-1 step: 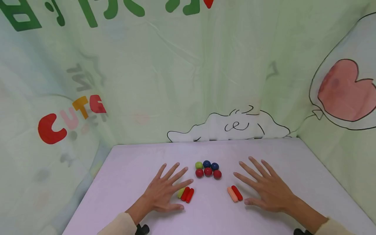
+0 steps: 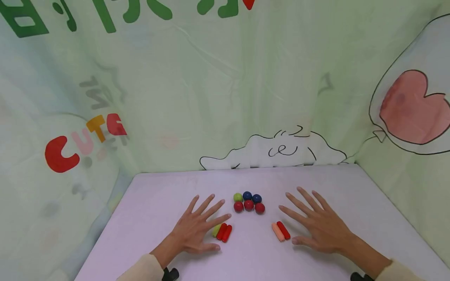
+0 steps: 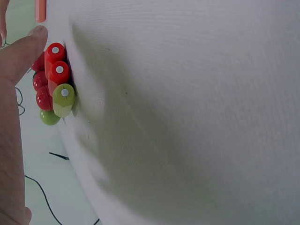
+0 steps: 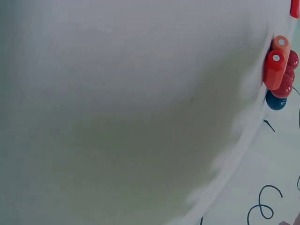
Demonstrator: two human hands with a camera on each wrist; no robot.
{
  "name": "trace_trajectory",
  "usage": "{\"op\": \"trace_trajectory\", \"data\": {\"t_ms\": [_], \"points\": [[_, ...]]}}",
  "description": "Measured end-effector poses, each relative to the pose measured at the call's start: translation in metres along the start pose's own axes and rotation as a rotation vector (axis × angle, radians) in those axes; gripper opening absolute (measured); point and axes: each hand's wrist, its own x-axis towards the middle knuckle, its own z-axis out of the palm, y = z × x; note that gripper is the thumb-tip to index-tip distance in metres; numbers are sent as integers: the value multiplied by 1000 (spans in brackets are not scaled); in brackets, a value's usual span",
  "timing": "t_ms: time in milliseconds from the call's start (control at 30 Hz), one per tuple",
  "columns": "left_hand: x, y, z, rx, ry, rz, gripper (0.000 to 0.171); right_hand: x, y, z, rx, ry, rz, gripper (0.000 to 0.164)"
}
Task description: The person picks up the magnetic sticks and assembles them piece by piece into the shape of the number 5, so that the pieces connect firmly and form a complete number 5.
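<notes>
My left hand (image 2: 198, 227) is spread palm down over the table's left side, fingers straight, holding nothing. Just beside its thumb and index finger lie a short green rod (image 2: 216, 231) and two red rods (image 2: 227, 233), side by side. On the other side, my right hand (image 2: 321, 227) is spread the same way and also holds nothing. A peach rod (image 2: 277, 232) and a red rod (image 2: 283, 230) lie left of its thumb. Between the hands, farther back, sit three red balls (image 2: 249, 205), two blue balls (image 2: 247, 196) and one green ball (image 2: 238, 197), grouped in two rows.
The table (image 2: 253, 257) has a pale lilac cover. Behind it and at both sides hangs a light green printed curtain (image 2: 211, 97). White dots mark the rod ends, as on the green rod (image 3: 64, 96) in the left wrist view.
</notes>
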Motion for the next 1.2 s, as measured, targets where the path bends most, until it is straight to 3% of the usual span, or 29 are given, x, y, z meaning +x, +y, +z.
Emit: {"op": "trace_trajectory", "data": {"t_ms": [167,400,533,833,1200], "points": [[1,5,-2,-79,-18,-23,92,2,1,-3,14,-3,37,93],[9,10,-12,-371,-79,-133,86,15,-5,-6,141,-86,150,86],[13,15,-10,-484,-115,-163,83,22,-11,-5,235,-151,218,84],[11,25,-1,-613,-190,-224,78,39,-23,-3,389,-190,368,74],[19,23,8,-678,-155,-268,72,73,-25,17,548,-196,421,53]]}}
